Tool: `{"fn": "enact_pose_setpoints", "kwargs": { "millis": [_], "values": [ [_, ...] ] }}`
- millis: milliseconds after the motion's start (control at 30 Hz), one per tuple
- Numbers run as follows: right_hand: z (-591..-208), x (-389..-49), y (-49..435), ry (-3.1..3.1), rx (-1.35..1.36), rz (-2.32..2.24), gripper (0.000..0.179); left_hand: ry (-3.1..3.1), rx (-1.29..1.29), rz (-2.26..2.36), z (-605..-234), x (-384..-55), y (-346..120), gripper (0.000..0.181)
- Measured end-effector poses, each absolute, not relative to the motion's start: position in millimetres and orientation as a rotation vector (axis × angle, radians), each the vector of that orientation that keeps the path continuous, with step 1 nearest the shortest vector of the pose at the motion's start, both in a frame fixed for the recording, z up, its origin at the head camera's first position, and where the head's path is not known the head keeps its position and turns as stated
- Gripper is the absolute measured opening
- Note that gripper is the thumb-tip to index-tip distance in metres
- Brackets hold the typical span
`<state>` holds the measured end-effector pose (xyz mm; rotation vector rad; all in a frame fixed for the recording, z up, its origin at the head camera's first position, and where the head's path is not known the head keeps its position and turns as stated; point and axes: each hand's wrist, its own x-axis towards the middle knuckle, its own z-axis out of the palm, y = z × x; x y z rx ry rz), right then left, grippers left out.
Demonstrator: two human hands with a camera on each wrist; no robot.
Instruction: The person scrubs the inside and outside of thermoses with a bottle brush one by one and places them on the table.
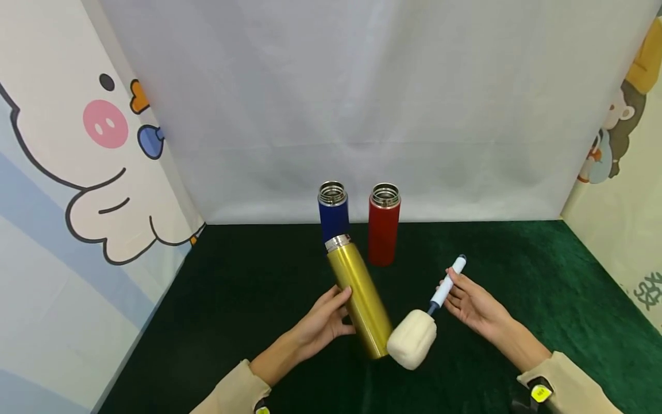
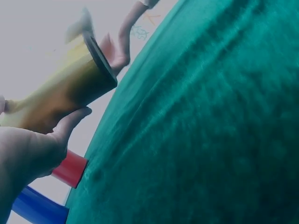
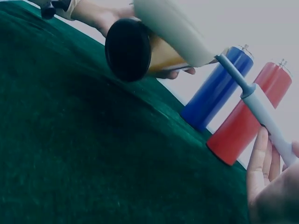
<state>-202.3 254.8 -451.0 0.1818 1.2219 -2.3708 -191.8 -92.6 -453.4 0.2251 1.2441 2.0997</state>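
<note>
My left hand grips a yellow thermos bottle around its side. The bottle has no lid and leans, its steel mouth pointing up and to the left; its dark base faces the right wrist camera, raised above the cloth. My right hand pinches the pale blue handle of a bottle brush between thumb and fingers. The brush's white sponge head points down and left, overlapping the lower end of the yellow bottle in the head view.
Behind the yellow bottle stand a blue thermos bottle and a red thermos bottle, both upright with uncovered mouths. Dark green cloth covers the table. A white curtain hangs at the back, with cartoon-printed walls at both sides.
</note>
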Motion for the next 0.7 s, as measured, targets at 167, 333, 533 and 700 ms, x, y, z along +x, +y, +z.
{"fn": "enact_pose_setpoints", "kwargs": {
  "millis": [167, 333, 533, 700],
  "values": [
    [-453, -207, 255, 1.268, 0.236, -2.365, 0.022, 1.183, 0.209, 2.113, -453, -192, -94, 0.057],
    [-446, -214, 248, 1.093, 0.354, -2.454, 0.015, 1.192, 0.205, 2.102, -455, -190, -94, 0.057],
    [-431, -222, 236, 0.728, 0.489, -2.602, 0.033, 1.330, 0.234, 2.031, -458, -187, -91, 0.058],
    [-426, -226, 230, 0.492, 0.497, -2.675, 0.041, 1.366, 0.223, 1.994, -459, -187, -92, 0.059]
  ]
}}
